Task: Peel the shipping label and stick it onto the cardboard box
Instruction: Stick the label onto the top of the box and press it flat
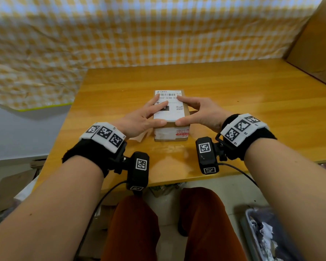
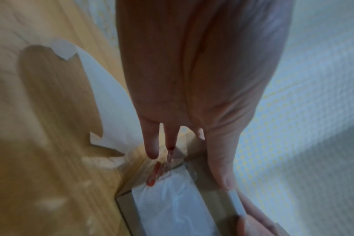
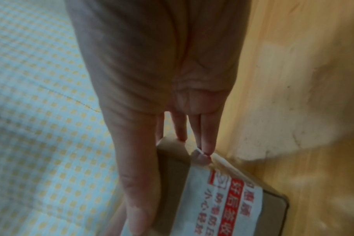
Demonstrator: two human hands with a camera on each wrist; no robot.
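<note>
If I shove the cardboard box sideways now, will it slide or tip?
Probably slide: the cardboard box lies low and flat on the glossy table. It looks small, so likely light. The left hand and right hand pressing the shipping label would resist.

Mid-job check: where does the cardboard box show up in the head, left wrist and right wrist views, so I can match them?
Head: cardboard box at centre on the wooden table, under both hands.
Left wrist: bottom centre, beyond the left hand.
Right wrist: bottom right, below the right hand.
Shared landmark: the white label with red print on the box's near side.
</note>
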